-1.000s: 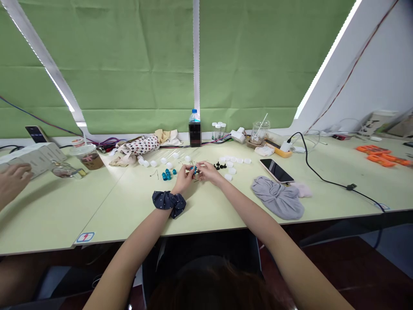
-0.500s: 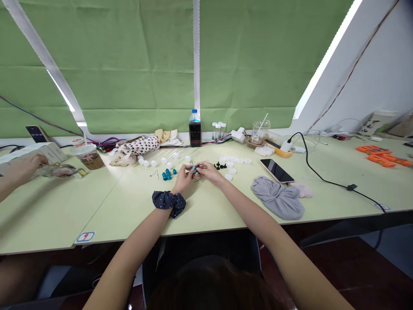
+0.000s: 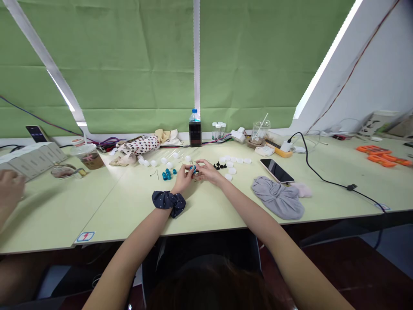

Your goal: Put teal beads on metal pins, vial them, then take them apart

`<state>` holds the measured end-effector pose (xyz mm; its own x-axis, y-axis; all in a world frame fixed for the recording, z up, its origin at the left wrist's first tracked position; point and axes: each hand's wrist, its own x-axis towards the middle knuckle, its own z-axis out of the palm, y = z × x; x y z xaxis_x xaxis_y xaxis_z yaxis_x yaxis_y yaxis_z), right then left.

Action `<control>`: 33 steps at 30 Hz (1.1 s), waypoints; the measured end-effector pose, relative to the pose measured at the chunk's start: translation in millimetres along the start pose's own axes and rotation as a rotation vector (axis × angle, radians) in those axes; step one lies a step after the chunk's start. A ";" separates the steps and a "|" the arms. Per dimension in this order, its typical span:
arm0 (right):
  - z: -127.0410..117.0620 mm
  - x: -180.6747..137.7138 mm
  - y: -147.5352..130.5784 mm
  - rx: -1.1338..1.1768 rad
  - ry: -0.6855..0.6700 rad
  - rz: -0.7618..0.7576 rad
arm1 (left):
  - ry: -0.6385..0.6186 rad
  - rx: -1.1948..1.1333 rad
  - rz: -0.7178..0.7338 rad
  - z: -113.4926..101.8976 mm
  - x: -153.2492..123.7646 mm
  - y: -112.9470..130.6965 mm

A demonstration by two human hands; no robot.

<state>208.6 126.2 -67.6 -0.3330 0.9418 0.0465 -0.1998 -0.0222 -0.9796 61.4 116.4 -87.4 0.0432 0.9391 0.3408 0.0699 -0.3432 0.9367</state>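
Observation:
My left hand (image 3: 183, 177) and my right hand (image 3: 208, 172) meet over the middle of the pale green table (image 3: 206, 202). Both pinch a small teal bead (image 3: 194, 169) between their fingertips. A dark dotted scrunchie (image 3: 169, 201) sits on my left wrist. Several more teal beads (image 3: 167, 174) lie just left of my left hand. Small black beads (image 3: 219, 165) and several white caps (image 3: 232, 164) lie to the right of my right hand.
A grey cloth (image 3: 278, 197) and a phone (image 3: 276, 170) lie to the right, with a black cable (image 3: 325, 178) beyond. A water bottle (image 3: 194, 128), small jars (image 3: 218, 130) and a patterned pouch (image 3: 141, 145) stand at the back. Another person's hand (image 3: 9, 189) is at far left, near a drink cup (image 3: 86, 155).
My hands stay together on the bead with only slight finger movement. The other person's hand at far left has pulled back from the glass dish toward the table's near edge.

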 end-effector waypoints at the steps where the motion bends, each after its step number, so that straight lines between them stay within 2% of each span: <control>1: 0.4 0.6 0.9 -0.021 0.013 0.031 | -0.007 0.004 0.002 0.3 -0.1 -0.3; 3: 0.8 1.9 2.9 -0.070 0.040 0.023 | -0.015 0.012 0.004 0.6 0.0 -1.2; 7: 1.3 2.1 4.1 -0.063 0.040 -0.090 | -0.013 0.014 0.015 0.3 0.4 -3.4; 12: 2.5 2.1 2.3 -0.051 0.072 0.081 | -0.018 0.017 0.019 0.7 -0.2 -2.9; 16: 2.4 2.6 0.9 -0.021 0.079 -0.010 | -0.005 -0.006 0.005 1.4 -0.3 -1.5; 21: 2.8 2.4 2.1 0.034 0.050 0.072 | -0.013 -0.006 0.005 1.5 -0.8 -0.6; 26: 3.2 1.9 3.1 0.021 0.027 -0.046 | -0.017 -0.002 0.000 1.4 -1.0 -0.4; 30: 3.4 3.4 4.0 0.060 0.046 0.046 | -0.003 0.002 -0.002 1.6 -0.9 0.1; 33: 3.3 4.2 3.7 0.051 0.067 0.028 | -0.009 0.010 -0.006 1.8 -0.9 0.2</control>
<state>203.4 128.9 -70.3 -0.2772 0.9608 0.0045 -0.2389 -0.0644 -0.9689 63.2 115.4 -87.6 0.0521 0.9409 0.3347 0.0800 -0.3380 0.9377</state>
